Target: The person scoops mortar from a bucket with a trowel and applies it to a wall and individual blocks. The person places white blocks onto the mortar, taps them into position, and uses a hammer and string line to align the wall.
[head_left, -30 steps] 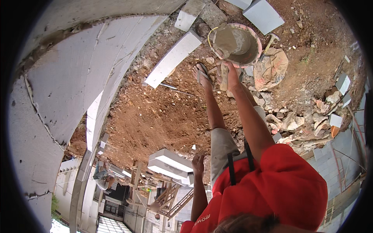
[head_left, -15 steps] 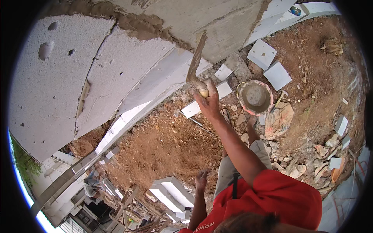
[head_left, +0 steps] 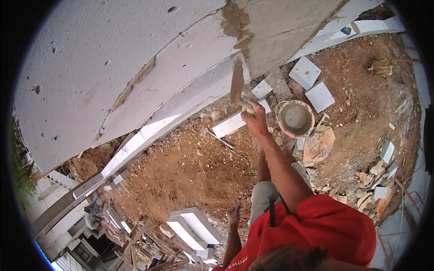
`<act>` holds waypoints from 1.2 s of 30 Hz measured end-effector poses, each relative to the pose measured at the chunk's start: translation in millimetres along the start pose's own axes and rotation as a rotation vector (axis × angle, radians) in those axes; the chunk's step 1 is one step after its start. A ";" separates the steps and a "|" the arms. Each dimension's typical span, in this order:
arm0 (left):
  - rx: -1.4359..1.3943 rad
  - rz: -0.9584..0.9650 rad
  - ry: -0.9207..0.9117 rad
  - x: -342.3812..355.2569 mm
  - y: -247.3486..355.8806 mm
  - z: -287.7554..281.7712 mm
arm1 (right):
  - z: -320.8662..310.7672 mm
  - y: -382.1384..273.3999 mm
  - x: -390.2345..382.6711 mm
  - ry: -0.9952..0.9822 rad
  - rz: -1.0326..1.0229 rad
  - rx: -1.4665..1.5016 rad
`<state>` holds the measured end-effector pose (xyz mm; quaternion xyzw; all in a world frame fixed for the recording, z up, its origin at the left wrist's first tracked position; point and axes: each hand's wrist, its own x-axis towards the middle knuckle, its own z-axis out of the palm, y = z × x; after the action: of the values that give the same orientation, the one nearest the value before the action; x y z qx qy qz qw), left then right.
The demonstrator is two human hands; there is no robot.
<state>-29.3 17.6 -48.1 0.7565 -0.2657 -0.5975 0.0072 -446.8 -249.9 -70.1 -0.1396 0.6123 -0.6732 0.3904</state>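
One trowel [head_left: 237, 82], long axis up-frame, tip toward wall [head_left: 144, 49]; right hand [head_left: 256, 120], fingers grasping it; left hand [head_left: 233, 216] loose.

Up and left of the grip [head_left: 256, 120], a pitted white wall [head_left: 167, 58] with dark joints; directly above, a smooth grey wall [head_left: 280, 36]. Below and left of the grip, bare reddish-brown ground [head_left: 181, 167] under bright daylight, with scattered stones, and with rubble [head_left: 377, 170] well off to the lower right. Farthest down-left of the grip, a pale building [head_left: 61, 241] with dark openings, and near it some greenery [head_left: 21, 174].
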 end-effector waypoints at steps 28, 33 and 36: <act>0.023 0.099 -0.105 29.1 21.7 11.4 | -41.2 -83.3 25.4 -0.051 -0.224 -0.579; 0.020 0.110 -0.127 30.3 25.1 9.2 | -36.8 -118.3 68.7 -0.160 0.156 -0.215; 0.081 0.066 -0.110 31.9 22.3 0.5 | -30.2 -108.0 66.4 -0.234 -0.043 -0.392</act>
<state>-34.0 -14.5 -69.7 0.7129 -0.3143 -0.6266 -0.0185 -548.7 -280.4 5.1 -0.3030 0.6789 -0.5288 0.4096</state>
